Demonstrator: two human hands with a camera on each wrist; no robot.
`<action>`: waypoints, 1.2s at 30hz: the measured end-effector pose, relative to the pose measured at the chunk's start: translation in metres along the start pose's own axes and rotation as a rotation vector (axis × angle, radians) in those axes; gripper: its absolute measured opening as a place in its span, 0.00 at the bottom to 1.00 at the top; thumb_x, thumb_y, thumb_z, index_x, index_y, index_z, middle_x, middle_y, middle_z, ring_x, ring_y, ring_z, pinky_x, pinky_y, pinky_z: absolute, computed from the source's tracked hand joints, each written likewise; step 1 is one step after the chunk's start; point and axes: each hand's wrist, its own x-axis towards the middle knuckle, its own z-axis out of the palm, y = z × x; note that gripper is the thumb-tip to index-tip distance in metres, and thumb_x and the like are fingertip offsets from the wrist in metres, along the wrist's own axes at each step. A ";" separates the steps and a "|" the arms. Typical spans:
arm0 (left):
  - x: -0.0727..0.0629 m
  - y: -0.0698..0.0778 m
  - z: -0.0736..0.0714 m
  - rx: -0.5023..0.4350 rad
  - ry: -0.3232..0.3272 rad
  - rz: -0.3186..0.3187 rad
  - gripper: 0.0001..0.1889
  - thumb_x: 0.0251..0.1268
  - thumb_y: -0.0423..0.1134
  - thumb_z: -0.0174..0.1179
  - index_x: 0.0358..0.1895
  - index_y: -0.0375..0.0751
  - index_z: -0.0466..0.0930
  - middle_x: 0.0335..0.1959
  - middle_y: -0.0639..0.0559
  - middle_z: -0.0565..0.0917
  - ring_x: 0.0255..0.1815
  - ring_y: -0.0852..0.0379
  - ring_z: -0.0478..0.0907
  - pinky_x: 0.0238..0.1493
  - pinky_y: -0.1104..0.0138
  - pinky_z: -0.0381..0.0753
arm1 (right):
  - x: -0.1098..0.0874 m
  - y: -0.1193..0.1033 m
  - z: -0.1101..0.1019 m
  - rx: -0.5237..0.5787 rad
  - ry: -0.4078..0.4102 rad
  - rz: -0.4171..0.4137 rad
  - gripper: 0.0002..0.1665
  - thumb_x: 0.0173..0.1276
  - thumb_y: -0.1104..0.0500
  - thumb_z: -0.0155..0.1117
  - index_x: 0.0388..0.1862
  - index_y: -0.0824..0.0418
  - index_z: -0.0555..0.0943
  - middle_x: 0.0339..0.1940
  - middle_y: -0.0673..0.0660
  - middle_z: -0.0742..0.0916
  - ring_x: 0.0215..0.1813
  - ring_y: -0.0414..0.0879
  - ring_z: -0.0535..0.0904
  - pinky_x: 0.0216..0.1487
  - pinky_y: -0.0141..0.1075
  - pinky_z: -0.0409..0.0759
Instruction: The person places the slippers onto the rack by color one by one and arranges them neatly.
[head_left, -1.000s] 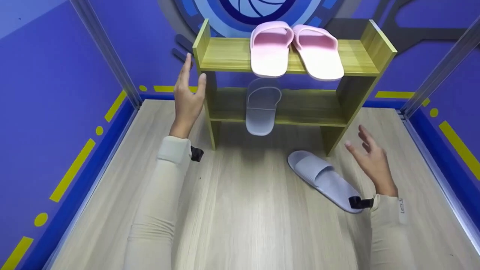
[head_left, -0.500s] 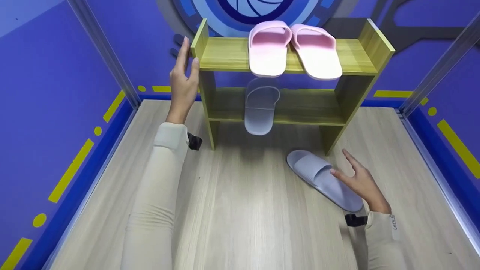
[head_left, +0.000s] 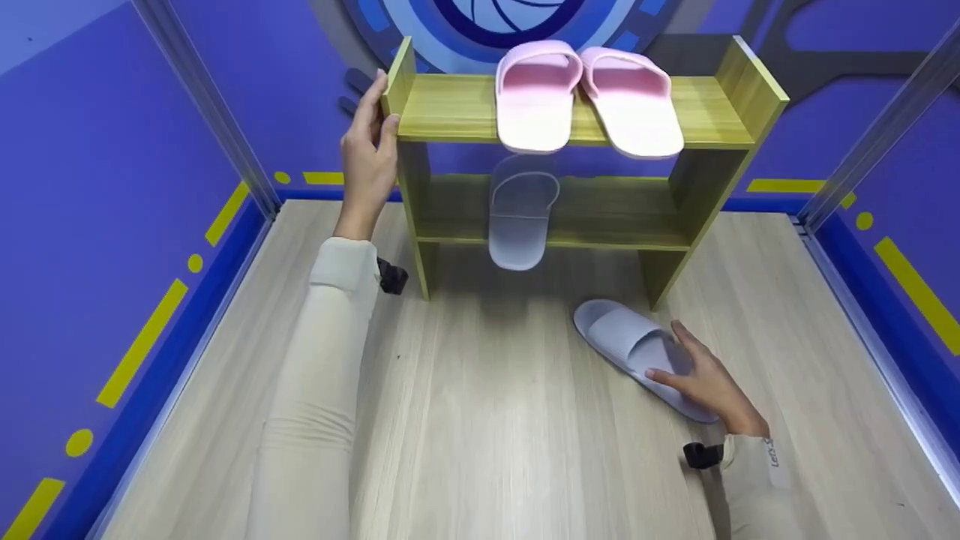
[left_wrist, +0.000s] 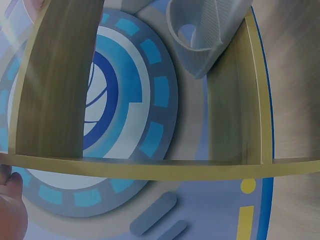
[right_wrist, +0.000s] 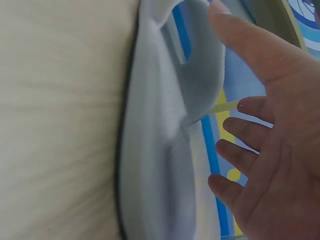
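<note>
My left hand (head_left: 367, 165) rests against the outer left side of a small wooden shoe rack (head_left: 450, 109), fingers fairly straight along its upper panel. In the left wrist view only part of that hand (left_wrist: 11, 210) shows beside the panel edge. On the floor at the rack's front right lies a grey slide slipper (head_left: 619, 334), toe pointing toward the rack. Over its heel half hovers my right hand (head_left: 709, 382), thumb and fingers spread. From the right wrist, the hand (right_wrist: 280, 150) appears apart from the slipper (right_wrist: 150, 175), with nothing between the fingers.
Two pink slippers (head_left: 534, 124) stand side by side on the top shelf. A single grey slipper (head_left: 519, 240) sits on the middle shelf, its heel jutting past the front edge. Blue patterned walls (head_left: 97, 187) enclose the pale wood floor (head_left: 480, 420) on three sides.
My left hand has moved up and left to meet the rack's side panel. The right hand has come down and left from beside the rack to above the floor slipper.
</note>
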 end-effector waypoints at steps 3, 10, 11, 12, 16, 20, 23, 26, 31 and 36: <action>0.001 -0.003 0.000 -0.012 0.006 0.004 0.25 0.71 0.27 0.48 0.71 0.30 0.60 0.72 0.39 0.64 0.73 0.52 0.64 0.69 0.70 0.65 | 0.000 0.003 0.003 -0.011 -0.008 0.002 0.63 0.55 0.47 0.74 0.77 0.69 0.47 0.77 0.71 0.52 0.76 0.70 0.46 0.73 0.62 0.46; 0.003 -0.003 -0.003 -0.022 -0.012 -0.045 0.27 0.70 0.28 0.49 0.71 0.32 0.60 0.73 0.42 0.64 0.72 0.55 0.64 0.69 0.71 0.65 | -0.001 0.005 0.006 -0.054 -0.036 0.008 0.67 0.52 0.46 0.76 0.75 0.74 0.45 0.76 0.75 0.53 0.75 0.71 0.47 0.72 0.62 0.48; 0.003 -0.003 -0.003 -0.021 -0.016 -0.060 0.27 0.70 0.29 0.49 0.71 0.33 0.60 0.73 0.43 0.64 0.73 0.57 0.64 0.69 0.72 0.65 | -0.002 0.005 0.007 -0.061 -0.035 0.004 0.67 0.51 0.46 0.76 0.75 0.74 0.46 0.75 0.76 0.53 0.75 0.72 0.47 0.72 0.63 0.48; 0.004 -0.003 -0.004 -0.019 -0.020 -0.072 0.27 0.70 0.29 0.50 0.71 0.33 0.60 0.73 0.44 0.64 0.73 0.58 0.64 0.68 0.72 0.65 | -0.002 0.006 0.007 -0.066 -0.033 -0.001 0.67 0.51 0.47 0.77 0.75 0.75 0.46 0.75 0.76 0.54 0.75 0.72 0.48 0.72 0.63 0.49; 0.004 -0.003 -0.005 -0.017 -0.022 -0.091 0.27 0.69 0.30 0.50 0.71 0.35 0.61 0.74 0.46 0.64 0.73 0.59 0.63 0.68 0.72 0.66 | -0.004 0.006 0.008 -0.083 -0.018 -0.028 0.68 0.48 0.48 0.79 0.73 0.78 0.49 0.73 0.79 0.56 0.73 0.73 0.50 0.71 0.63 0.52; 0.004 -0.004 -0.004 -0.041 -0.021 -0.091 0.27 0.70 0.29 0.50 0.71 0.35 0.61 0.74 0.46 0.63 0.73 0.59 0.63 0.68 0.72 0.66 | -0.009 0.005 0.006 -0.109 -0.023 -0.022 0.68 0.47 0.48 0.79 0.72 0.81 0.50 0.71 0.81 0.57 0.72 0.75 0.52 0.70 0.64 0.53; 0.004 -0.005 -0.004 -0.056 -0.021 -0.092 0.27 0.70 0.29 0.50 0.71 0.35 0.62 0.74 0.45 0.63 0.73 0.60 0.63 0.68 0.72 0.66 | -0.014 0.006 0.004 -0.135 -0.039 -0.004 0.68 0.48 0.47 0.79 0.71 0.82 0.50 0.71 0.82 0.58 0.71 0.75 0.53 0.69 0.64 0.54; 0.005 -0.005 -0.004 -0.066 -0.024 -0.090 0.26 0.70 0.29 0.50 0.71 0.36 0.62 0.74 0.46 0.63 0.72 0.60 0.63 0.68 0.72 0.66 | -0.018 0.008 0.002 -0.148 -0.058 0.025 0.68 0.48 0.45 0.78 0.71 0.81 0.50 0.71 0.82 0.58 0.71 0.76 0.52 0.69 0.64 0.54; 0.005 -0.007 -0.004 -0.072 -0.031 -0.086 0.26 0.70 0.30 0.50 0.71 0.36 0.63 0.74 0.46 0.63 0.72 0.61 0.63 0.68 0.71 0.66 | -0.027 0.009 -0.001 -0.155 -0.059 0.065 0.66 0.49 0.46 0.78 0.71 0.81 0.51 0.70 0.81 0.59 0.71 0.76 0.52 0.69 0.65 0.53; 0.004 -0.007 -0.004 -0.074 -0.019 -0.086 0.26 0.70 0.30 0.50 0.70 0.36 0.63 0.74 0.47 0.64 0.72 0.61 0.63 0.68 0.72 0.66 | -0.029 0.012 -0.001 -0.170 -0.034 0.074 0.64 0.49 0.45 0.77 0.71 0.80 0.55 0.69 0.80 0.62 0.70 0.74 0.55 0.68 0.65 0.55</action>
